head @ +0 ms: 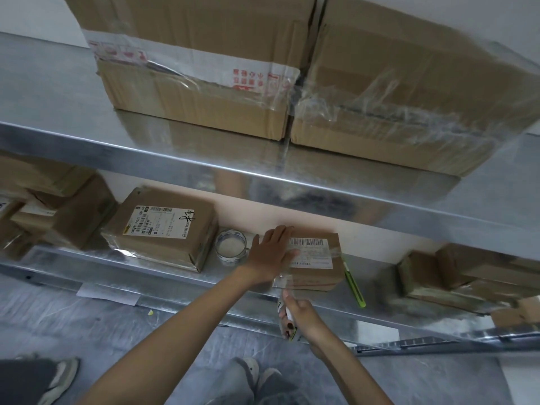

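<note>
A small cardboard parcel (321,276) with a white barcode label lies on the lower metal shelf (204,273). My left hand (271,252) presses flat on its top left, fingers straight. A strip of clear tape (282,283) runs from the parcel's front down to my right hand (301,317), which grips a roll of clear tape (287,320) just below the shelf edge. The roll is mostly hidden by my fingers.
A second tape roll (230,248) stands left of the parcel, a labelled box (163,226) beyond it. A green utility knife (355,285) lies to the parcel's right. More boxes (467,273) fill both shelf ends. Two large taped cartons (292,68) sit on the upper shelf.
</note>
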Tool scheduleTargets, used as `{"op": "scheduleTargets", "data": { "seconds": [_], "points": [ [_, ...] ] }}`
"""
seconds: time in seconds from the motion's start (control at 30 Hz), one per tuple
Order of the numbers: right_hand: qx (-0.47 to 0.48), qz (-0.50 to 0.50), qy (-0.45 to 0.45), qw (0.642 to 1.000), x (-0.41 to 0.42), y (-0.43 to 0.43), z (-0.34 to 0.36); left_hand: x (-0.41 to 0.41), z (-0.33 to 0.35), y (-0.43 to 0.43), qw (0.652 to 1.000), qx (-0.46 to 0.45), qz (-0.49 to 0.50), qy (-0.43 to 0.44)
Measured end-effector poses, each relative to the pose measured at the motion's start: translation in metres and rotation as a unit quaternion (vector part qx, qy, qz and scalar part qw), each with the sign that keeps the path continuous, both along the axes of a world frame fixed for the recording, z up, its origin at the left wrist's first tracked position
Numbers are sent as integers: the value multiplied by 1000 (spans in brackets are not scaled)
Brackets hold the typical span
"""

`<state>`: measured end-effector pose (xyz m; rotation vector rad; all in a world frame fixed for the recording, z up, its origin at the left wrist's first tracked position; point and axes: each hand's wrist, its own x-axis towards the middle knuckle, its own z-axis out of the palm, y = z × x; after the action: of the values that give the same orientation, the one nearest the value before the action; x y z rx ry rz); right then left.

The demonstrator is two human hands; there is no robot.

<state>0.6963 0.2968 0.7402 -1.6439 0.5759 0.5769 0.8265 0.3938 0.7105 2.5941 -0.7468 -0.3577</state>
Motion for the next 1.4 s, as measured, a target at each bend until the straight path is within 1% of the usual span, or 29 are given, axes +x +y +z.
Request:
{"op": "scheduleTargets", "data": {
  "seconds": [0.17,0.23,0.27,0.3,0.33,0.4,0.43,0.47,0.53,0.63,0.67,0.7,0.73,0.77,0.83,0.87,0.9,0.93,1.0,1.03,1.07,1.17,1.27,1.37,1.4],
  "points": [
    [31,-8,5,999,-1,0,4,1,1,0,1000,1,7,3],
    [46,-12,21,999,1,-2,8,0,-1,1,1000,-16,15,-7],
    [55,-12,31,998,1,-3,10,-3,-1,3,998,-48,30,-19],
    [66,-10,37,997,1,-4,11,-8,0,5,992,-104,59,-33],
    [77,-8,39,996,1,-5,11,-15,3,8,979,-172,98,-49],
    [102,-5,37,994,0,-7,10,-38,6,13,934,-285,199,-87],
    [113,4,33,993,-2,-9,8,-52,2,15,913,-317,246,-78],
    [120,14,29,992,-3,-10,7,-68,-1,16,897,-336,283,-36],
    [133,30,25,990,-3,-12,3,-95,-9,14,870,-355,327,102],
    [158,36,19,987,-3,-15,1,-112,-12,5,831,-355,328,274],
    [171,35,19,984,-2,-16,2,-113,-9,1,813,-364,322,320],
    [184,32,18,982,-2,-17,1,-113,-6,-1,787,-382,321,363],
    [200,24,15,979,-2,-16,0,-112,-2,-2,763,-398,322,394],
    [227,10,16,974,-1,-15,1,-110,-2,-3,751,-406,322,409],
    [283,-25,31,958,-1,-12,4,-108,-2,-3,758,-402,325,398],
    [274,-26,39,961,-1,-12,6,-107,1,-4,759,-405,332,387],
    [235,-9,49,971,-1,-15,8,-106,3,-4,755,-415,338,380],
    [154,29,48,987,0,-21,12,-105,4,-4,751,-425,340,374],
    [3,95,5,995,5,-36,24,-103,5,-2,751,-432,342,363],
    [-42,90,-25,995,9,-45,29,-101,4,0,755,-431,344,354],
    [-75,62,-59,994,13,-56,34,-99,4,0,757,-431,347,348],
    [-170,-44,-137,975,25,-87,34,-89,7,0,758,-439,342,340],
    [-243,-125,-169,947,30,-104,20,-82,12,-3,755,-447,340,338],
    [-365,-128,-166,907,34,-118,-4,-80,10,-5,760,-447,332,334],
    [-391,-123,-157,898,36,-123,-13,-81,10,-6,762,-447,331,331]
  ]
}}
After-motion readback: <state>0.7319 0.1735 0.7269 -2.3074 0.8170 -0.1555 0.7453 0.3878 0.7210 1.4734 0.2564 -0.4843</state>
